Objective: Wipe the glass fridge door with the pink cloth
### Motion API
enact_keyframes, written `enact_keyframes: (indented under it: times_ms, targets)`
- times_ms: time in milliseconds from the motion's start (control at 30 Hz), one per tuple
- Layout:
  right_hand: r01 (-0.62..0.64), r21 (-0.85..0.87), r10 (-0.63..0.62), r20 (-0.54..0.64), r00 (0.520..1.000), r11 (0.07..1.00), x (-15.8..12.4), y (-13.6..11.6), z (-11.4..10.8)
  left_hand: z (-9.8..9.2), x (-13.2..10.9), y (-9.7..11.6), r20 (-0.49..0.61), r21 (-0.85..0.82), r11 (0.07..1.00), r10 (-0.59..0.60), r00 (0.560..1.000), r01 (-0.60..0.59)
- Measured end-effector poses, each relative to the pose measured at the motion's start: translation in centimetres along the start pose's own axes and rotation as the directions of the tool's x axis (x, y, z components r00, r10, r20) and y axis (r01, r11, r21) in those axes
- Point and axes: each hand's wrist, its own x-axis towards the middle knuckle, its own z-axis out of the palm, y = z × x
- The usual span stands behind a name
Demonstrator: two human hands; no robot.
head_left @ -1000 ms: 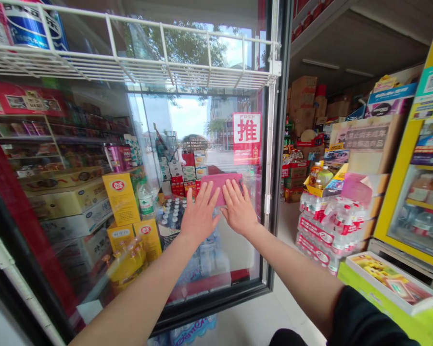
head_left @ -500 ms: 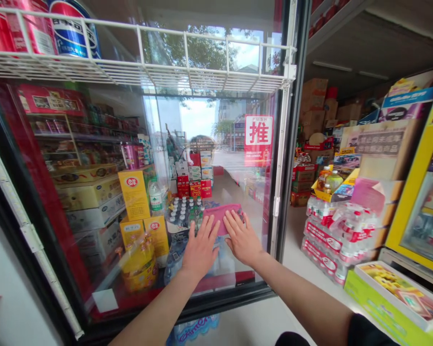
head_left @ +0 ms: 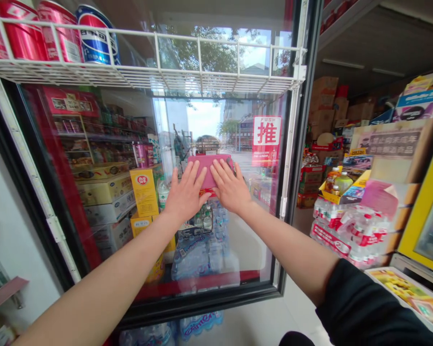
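A folded pink cloth (head_left: 206, 168) lies flat against the glass door (head_left: 242, 235) at about mid-height. My left hand (head_left: 186, 193) presses on its left part, palm towards the glass and fingers spread. On the right part rests my right hand (head_left: 231, 187), its fingers stretched out and pointing upward. Neither hand is curled round the cloth; the two thumbs come close together below it. A red and white push sticker (head_left: 267, 139) is on the glass to the right of my hands.
Above my hands a white wire rack (head_left: 178, 77) runs across the door, with several cans (head_left: 97, 38) at its left. The black door frame (head_left: 299, 139) stands at the right. Shrink-wrapped bottles (head_left: 350, 235) and cartons are stacked beyond it. Bottles and yellow boxes (head_left: 144, 192) show through the glass.
Both hands have slid the pink cloth up the glass, from beside the bottle tops to higher on the pane. My arms reach further forward and the view has shifted slightly left.
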Motion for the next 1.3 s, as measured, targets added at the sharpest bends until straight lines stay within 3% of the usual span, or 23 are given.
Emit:
enact_keyframes:
  times_ms: [100, 200, 500, 667, 767, 867, 1000, 1300]
  targets:
    - [-0.023, 0.013, 0.024, -0.049, 0.999, 1.0, 2.0, -0.6, -0.1, -0.8, 1.0, -1.4, -0.018, 0.015, 1.0, -0.01, 1.0, 0.011]
    - [-0.039, 0.009, 0.039, -0.047, 0.998, 0.999, 1.2, -1.9, 0.9, -0.2, -0.4, -1.3, -0.007, -0.001, 1.0, -0.016, 1.0, 0.016]
    - [0.035, 0.043, -0.04, 0.127, 0.991, 0.998, -8.2, -6.9, 6.2, 5.4, -10.7, 2.5, 0.135, -0.019, 0.997, -0.075, 0.988, 0.078]
    - [0.087, 0.058, -0.097, 0.205, 0.974, 0.995, -11.9, -9.3, 7.1, 7.2, -16.2, 4.2, 0.165, -0.043, 0.994, -0.095, 0.982, 0.103]
    - [0.116, 0.073, -0.129, 0.218, 0.967, 0.991, -12.8, -10.0, 7.2, 7.4, -17.8, 4.3, 0.185, -0.056, 0.992, -0.098, 0.978, 0.11]
    - [0.131, 0.093, -0.149, 0.211, 0.966, 0.987, -12.2, -9.9, 7.0, 6.8, -17.6, 3.5, 0.199, -0.055, 0.994, -0.084, 0.976, 0.096]
    - [0.149, 0.093, -0.164, 0.176, 0.971, 0.984, -9.2, -9.0, 6.2, 5.2, -15.3, 1.5, 0.191, -0.031, 0.995, -0.091, 0.977, 0.099]
    - [0.14, 0.048, -0.141, 0.022, 0.99, 0.989, 4.0, -6.7, 1.9, -0.6, -5.6, -6.6, 0.066, 0.084, 0.995, -0.066, 0.996, 0.061]
